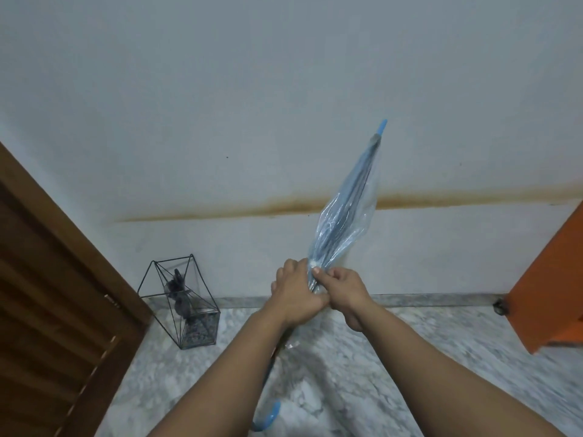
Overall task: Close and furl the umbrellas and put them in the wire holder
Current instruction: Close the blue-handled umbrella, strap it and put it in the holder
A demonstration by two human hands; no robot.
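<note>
A closed umbrella (345,212) with a clear blue canopy points up and to the right, its blue tip near the wall. Its curved blue handle (268,416) shows low between my forearms. My left hand (293,294) grips the gathered canopy near its lower end. My right hand (340,290) pinches the canopy at the same spot, thumb on top by a small white fastener. The black wire holder (179,302) stands on the floor to the left by the wall, with a dark grey furled umbrella (179,294) inside it.
A brown louvred wooden door (47,294) fills the lower left. An orange panel (549,291) juts in at the right edge. The white wall (284,89) has a rusty stain line across it. The floor (394,357) is marbled grey stone.
</note>
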